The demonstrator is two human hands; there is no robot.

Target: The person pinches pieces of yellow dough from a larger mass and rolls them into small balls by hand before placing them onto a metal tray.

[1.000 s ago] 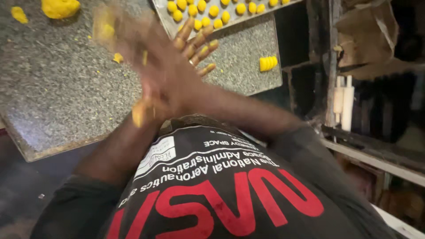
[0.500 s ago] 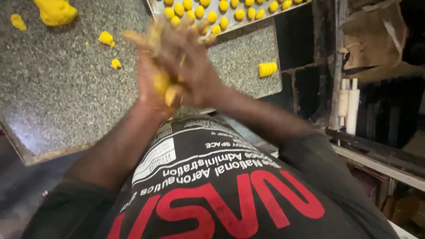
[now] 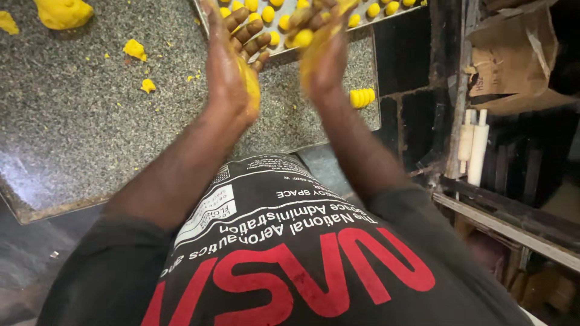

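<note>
My left hand [image 3: 231, 57] and my right hand [image 3: 323, 51] are raised above the speckled stone counter [image 3: 90, 139], palms facing each other a small gap apart. Both are smeared with yellow dough. A flattened bit of dough [image 3: 249, 87] sticks to my left palm, whose fingers are spread. My right hand's curled fingers hold a small round dough ball [image 3: 302, 38]. Just beyond my fingertips lies a metal tray [image 3: 284, 56] with several yellow dough balls in rows.
A big lump of yellow dough [image 3: 60, 12] lies at the counter's far left, with small scraps [image 3: 134, 48] near it. A ridged yellow piece [image 3: 361, 96] rests by the counter's right edge. To the right are a cardboard box [image 3: 513, 54] and two white cylinders [image 3: 474, 145].
My hands were pressed together, rubbing dough between the palms. They have now lifted toward the tray and parted, showing the dough on them.
</note>
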